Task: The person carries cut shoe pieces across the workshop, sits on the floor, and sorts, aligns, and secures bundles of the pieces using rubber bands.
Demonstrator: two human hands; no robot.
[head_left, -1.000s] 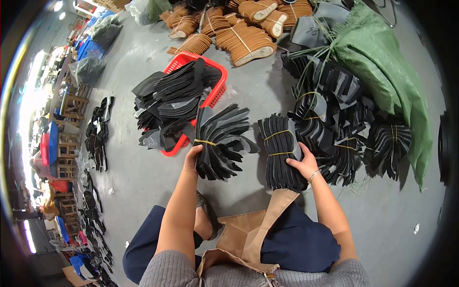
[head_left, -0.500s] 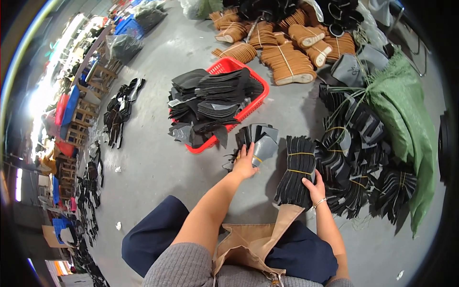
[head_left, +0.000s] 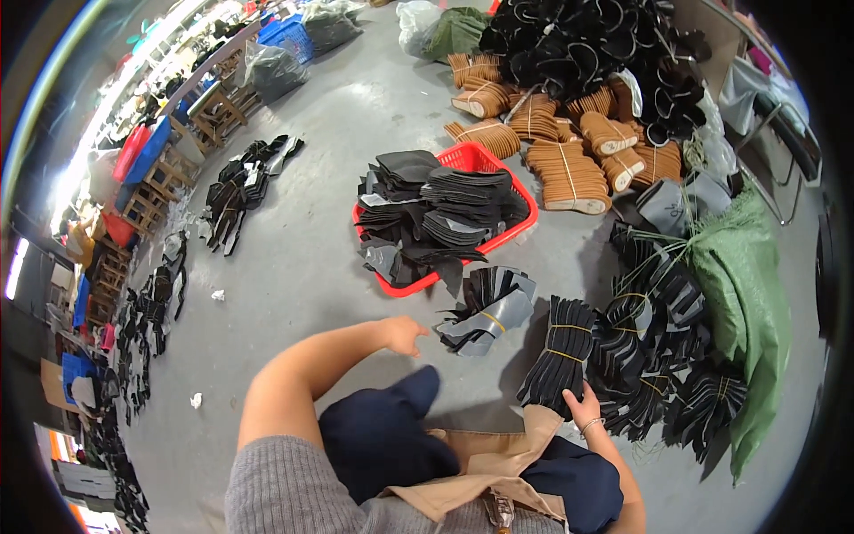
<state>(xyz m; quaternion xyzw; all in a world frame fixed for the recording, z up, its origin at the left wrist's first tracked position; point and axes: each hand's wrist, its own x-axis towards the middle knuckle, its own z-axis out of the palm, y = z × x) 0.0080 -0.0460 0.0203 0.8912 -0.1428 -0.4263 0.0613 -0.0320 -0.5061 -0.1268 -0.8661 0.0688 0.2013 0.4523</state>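
Note:
My left hand [head_left: 406, 337] is over the floor, its fingers loosely apart with nothing in them. Just right of it lies a bundle of black and grey cut pieces [head_left: 490, 310], fanned out and tied with a yellow band. My right hand [head_left: 584, 408] grips the lower right side of a tied bundle of black strips [head_left: 559, 349], thumb on top and the other fingers partly hidden behind. Two yellow bands go round these strips, and the bundle's lower end meets my beige apron [head_left: 485, 458].
A red basket [head_left: 513, 229] heaped with dark pieces stands ahead. Several tied black bundles [head_left: 654, 334] lie at right beside a green sack [head_left: 743, 276]. Tan bundles [head_left: 569, 173] and a black pile [head_left: 578, 49] sit behind. Dark scraps [head_left: 245, 191] lie at left.
My left hand has come off the fanned grey and black bundle and moved left. My right hand keeps hold of the black strips. The view has shifted, showing more of the far floor.

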